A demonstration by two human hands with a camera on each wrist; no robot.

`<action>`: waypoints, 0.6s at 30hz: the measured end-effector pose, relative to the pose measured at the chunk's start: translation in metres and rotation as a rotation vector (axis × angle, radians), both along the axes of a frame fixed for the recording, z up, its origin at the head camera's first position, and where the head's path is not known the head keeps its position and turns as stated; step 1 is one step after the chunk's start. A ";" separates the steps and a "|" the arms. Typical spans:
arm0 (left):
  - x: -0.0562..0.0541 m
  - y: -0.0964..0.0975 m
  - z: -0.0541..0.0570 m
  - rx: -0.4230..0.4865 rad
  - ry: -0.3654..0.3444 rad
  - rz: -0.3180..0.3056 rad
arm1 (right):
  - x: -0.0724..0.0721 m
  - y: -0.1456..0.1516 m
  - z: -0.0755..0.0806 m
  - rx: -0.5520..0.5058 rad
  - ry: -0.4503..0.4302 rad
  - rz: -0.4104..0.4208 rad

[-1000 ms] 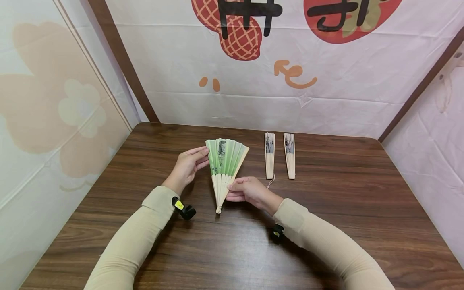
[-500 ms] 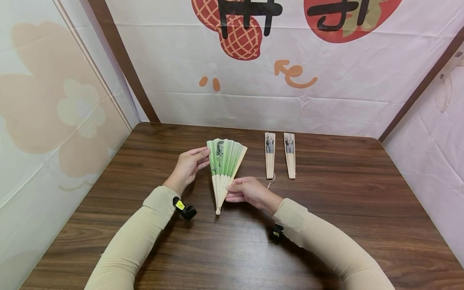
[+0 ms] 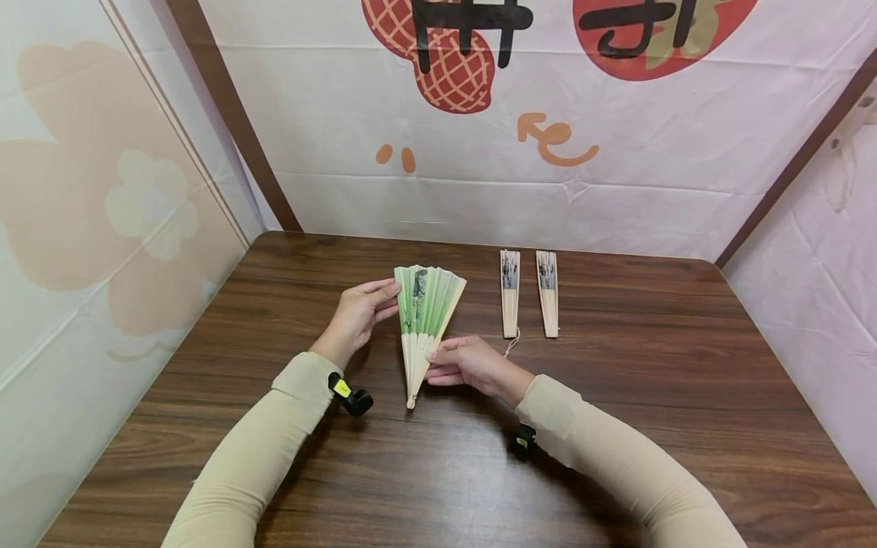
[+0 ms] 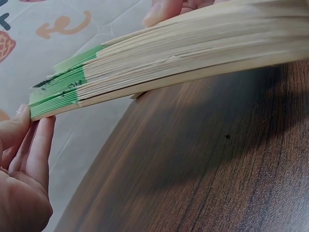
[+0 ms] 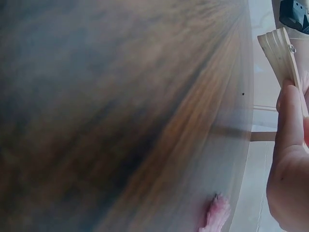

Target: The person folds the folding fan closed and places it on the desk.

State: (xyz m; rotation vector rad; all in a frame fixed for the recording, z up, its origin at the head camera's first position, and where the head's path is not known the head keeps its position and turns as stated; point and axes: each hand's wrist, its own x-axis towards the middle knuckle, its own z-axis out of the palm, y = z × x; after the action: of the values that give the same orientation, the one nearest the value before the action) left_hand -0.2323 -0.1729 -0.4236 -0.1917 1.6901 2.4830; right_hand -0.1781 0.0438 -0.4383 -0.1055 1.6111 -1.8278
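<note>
A green folding fan [image 3: 426, 308] with black print and pale wooden ribs is partly spread, its pivot end toward me. My left hand [image 3: 359, 316] pinches the upper left edge of the leaf between thumb and fingers. Lower down on the other side, my right hand [image 3: 469, 361] grips the right outer rib. Seen nearly edge-on in the left wrist view, the fan's ribs [image 4: 183, 55] stack close together, held at the green end by the left hand [image 4: 24, 169]. At the right edge of the right wrist view, the pivot end [image 5: 277, 50] sticks out beyond the right hand [image 5: 289, 159].
Two folded fans, one on the left [image 3: 510, 295] and one on the right [image 3: 546, 295], lie side by side at the back of the brown wooden table [image 3: 658, 396]. A printed white cloth [image 3: 466, 202] hangs behind it. A pink fuzzy thing [image 5: 216, 213] shows in the right wrist view.
The green fan's spread has narrowed slightly. My left hand has shifted a little to the right with the leaf's edge; my right hand has stayed nearly still.
</note>
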 end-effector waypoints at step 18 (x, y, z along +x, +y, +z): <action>0.000 0.001 -0.002 -0.027 -0.003 -0.002 | 0.003 -0.004 0.002 0.009 0.017 0.014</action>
State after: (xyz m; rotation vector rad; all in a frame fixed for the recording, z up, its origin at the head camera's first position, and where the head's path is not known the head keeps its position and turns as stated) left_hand -0.2318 -0.1719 -0.4253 -0.1964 1.7224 2.4577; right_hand -0.1747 0.0399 -0.4365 -0.1288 1.6265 -1.8132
